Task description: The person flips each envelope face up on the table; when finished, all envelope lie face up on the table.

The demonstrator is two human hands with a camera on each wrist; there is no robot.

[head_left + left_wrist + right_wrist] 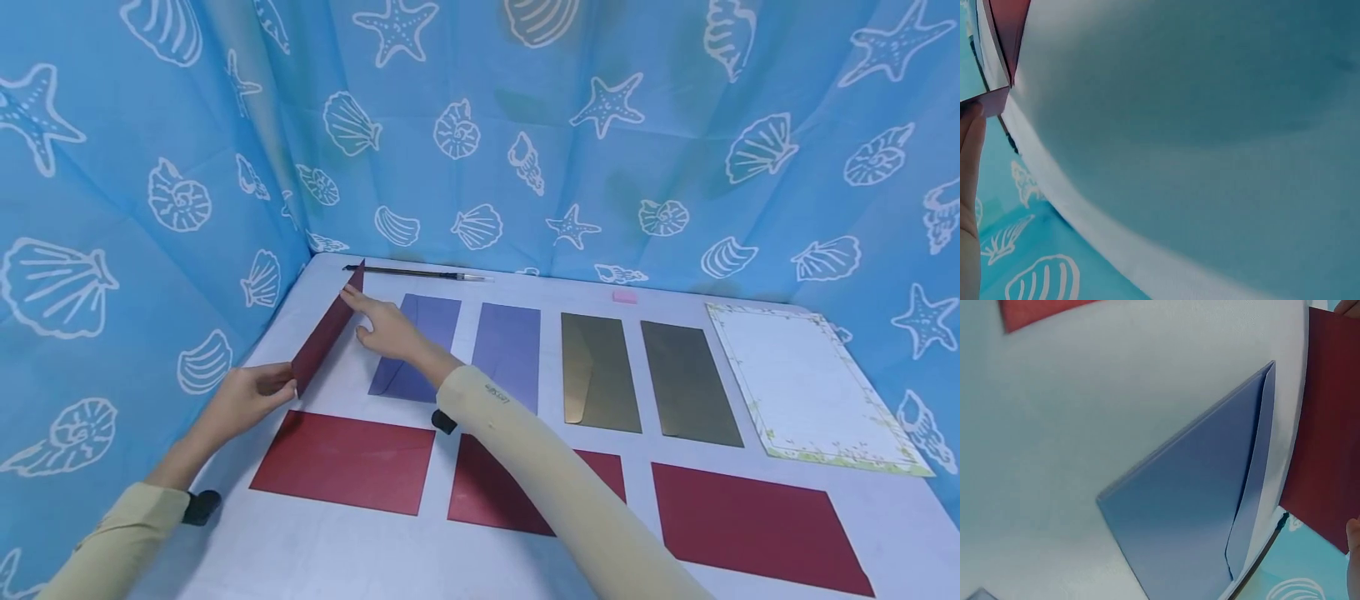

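Note:
A dark red envelope (pixel 324 337) is held up on its edge, tilted above the left end of the table. My left hand (pixel 251 400) pinches its near end between thumb and fingers. At the far end my right hand (pixel 393 332) grips it by the upper edge. The right wrist view shows the broad red face of this envelope (pixel 1329 419) between both hands. Just right of it lies a purple envelope (pixel 1191 481) with its flap slightly lifted. Below, a flat red envelope (pixel 345 462) lies close to my left hand.
Further right lie a second purple envelope (pixel 510 342), two gold-brown envelopes (pixel 611 375) and two more red ones, one (pixel 757 525) at the near right. A brush (pixel 420 272), a pink eraser-like block (pixel 624 296) and a floral-bordered sheet (pixel 817 383) lie further back. Blue curtains (pixel 480 167) enclose the table.

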